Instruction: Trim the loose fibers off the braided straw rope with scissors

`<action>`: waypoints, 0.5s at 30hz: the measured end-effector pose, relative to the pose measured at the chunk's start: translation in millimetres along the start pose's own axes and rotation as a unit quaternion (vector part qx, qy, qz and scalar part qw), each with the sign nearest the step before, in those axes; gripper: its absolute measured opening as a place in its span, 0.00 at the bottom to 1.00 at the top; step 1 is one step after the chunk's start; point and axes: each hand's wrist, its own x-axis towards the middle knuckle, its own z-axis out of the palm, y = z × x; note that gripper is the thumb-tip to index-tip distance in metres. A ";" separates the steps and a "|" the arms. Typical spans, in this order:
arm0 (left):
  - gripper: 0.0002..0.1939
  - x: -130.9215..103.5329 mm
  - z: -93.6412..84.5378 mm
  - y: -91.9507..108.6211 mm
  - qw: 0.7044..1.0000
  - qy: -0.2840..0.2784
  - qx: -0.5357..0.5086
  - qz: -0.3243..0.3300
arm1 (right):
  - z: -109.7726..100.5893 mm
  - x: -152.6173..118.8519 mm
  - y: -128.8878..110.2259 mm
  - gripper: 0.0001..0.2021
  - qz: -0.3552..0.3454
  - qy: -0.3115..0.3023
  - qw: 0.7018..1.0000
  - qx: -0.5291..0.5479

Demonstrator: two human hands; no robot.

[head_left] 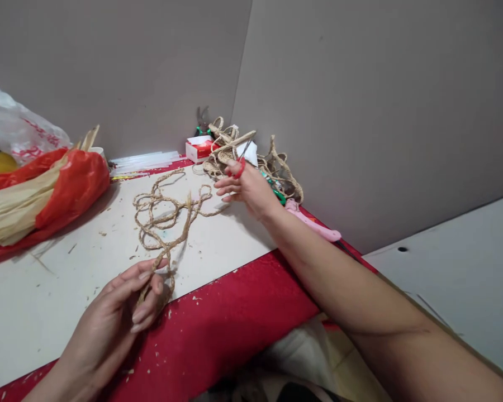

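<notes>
My left hand [115,310] is closed on a braided straw cord [178,240], pinched between thumb and fingers near the board's front edge. One frayed end of the cord points up, and the rest lies in loose loops on the white board [218,245]. Farther off, my right hand [254,190] holds small scissors [241,167] by their red handle, with the dark blades pointing up and away. Its other fingers are spread. Just behind that hand lies a heap of braided straw [222,151], which the hand partly hides.
On the left, a red plastic bag [81,181] holds pale straw strips [20,201]. White sticks [146,161], a red-and-white box [199,149] and pliers [202,120] stand along the back wall. A pink-handled tool [318,228] lies at right. Straw bits litter the red cloth [218,324].
</notes>
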 end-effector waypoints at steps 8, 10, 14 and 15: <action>0.18 -2.3 2.7 3.5 0.999 0.053 -0.011 0.003 | 22.5 -55.7 -0.5 0.14 -0.237 -0.364 0.851 -0.296; 0.17 -3.0 4.0 4.4 0.998 0.062 -0.007 0.008 | 24.8 -62.0 0.5 0.12 -0.262 -0.384 0.809 -0.359; 0.19 -6.9 7.3 5.6 0.998 0.069 -0.002 0.013 | 23.0 -59.2 0.8 0.11 -0.282 -0.363 0.776 -0.432; 0.20 -8.2 8.1 5.6 0.998 0.069 0.000 0.010 | 22.2 -57.6 0.7 0.11 -0.285 -0.358 0.769 -0.446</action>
